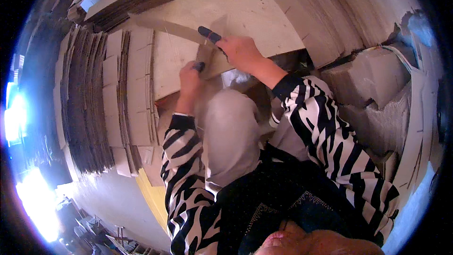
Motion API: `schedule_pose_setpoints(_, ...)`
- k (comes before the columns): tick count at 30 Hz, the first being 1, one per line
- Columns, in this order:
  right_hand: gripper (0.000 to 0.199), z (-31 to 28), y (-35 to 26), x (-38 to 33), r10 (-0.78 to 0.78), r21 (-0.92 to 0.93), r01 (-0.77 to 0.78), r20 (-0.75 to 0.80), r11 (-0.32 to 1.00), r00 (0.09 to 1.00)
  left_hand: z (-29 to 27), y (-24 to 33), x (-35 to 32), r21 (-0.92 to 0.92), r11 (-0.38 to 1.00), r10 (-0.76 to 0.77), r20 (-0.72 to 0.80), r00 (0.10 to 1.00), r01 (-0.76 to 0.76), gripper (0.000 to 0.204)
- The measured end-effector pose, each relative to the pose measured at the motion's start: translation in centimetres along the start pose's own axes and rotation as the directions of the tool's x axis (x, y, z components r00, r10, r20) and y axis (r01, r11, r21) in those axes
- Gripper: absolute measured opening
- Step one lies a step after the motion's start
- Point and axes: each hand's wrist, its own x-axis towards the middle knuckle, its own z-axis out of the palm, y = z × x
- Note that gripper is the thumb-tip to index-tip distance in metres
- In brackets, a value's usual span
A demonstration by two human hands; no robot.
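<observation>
Stacks of cardboard crowd this worker on nearly every side. To the left, a thick dark-edged stack point(87, 99) runs alongside a paler stack point(139, 82), its flat face scored with short slits, and that one closes off the side by the left hand point(189, 85). A further pile point(134, 2) sits at the far left corner, and long sheets point(325, 16) fan along the far right. Nearer on the right, a bundle point(373, 78) is wedged beneath them, close to the right arm.

Between the hands, over the table's near edge, is a small card point(204, 55), with a longer strip point(177, 28) reaching away to the left, smeared by blur. The right hand point(238, 53) bends over the far end, its fingers, one in a dark cover point(209, 34), brought against the card; the left is curled at the near end. Whether either is really clamped on it, I can't tell.

The table point(250, 4) is pale and lightly specked, and the worker's knees point(231, 132) come up to its edge. Lower left, a yellow sheet point(152, 196) borders the grey floor point(113, 198); harsh light point(16, 118) glares from the left.
</observation>
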Motion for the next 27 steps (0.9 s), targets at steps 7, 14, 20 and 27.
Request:
schedule_pose_setpoints(7,0.028,0.7,1.3,0.3,0.025,-0.03,-0.021,0.148,0.999,0.989,-2.8,4.3,1.6,-0.258,0.914,-0.245,0.262,0.933,0.312,0.025)
schedule_pose_setpoints(14,0.025,-0.5,0.4,0.6,0.081,-0.083,-0.062,0.252,0.995,0.964,-4.6,5.3,1.3,-0.67,0.617,-0.295,0.289,0.911,0.413,0.028)
schedule_pose_setpoints(20,0.031,-1.6,1.7,0.9,0.199,-0.18,-0.151,0.29,0.972,0.936,-5.6,2.6,3.3,-0.266,0.899,-0.229,0.391,0.891,0.348,0.034)
schedule_pose_setpoints(27,0.035,-2.2,3.3,1.2,0.366,-0.22,-0.312,0.281,0.924,0.887,-14.1,-2.7,1.9,0.931,0.247,0.013,-0.279,0.96,0.267,0.034)
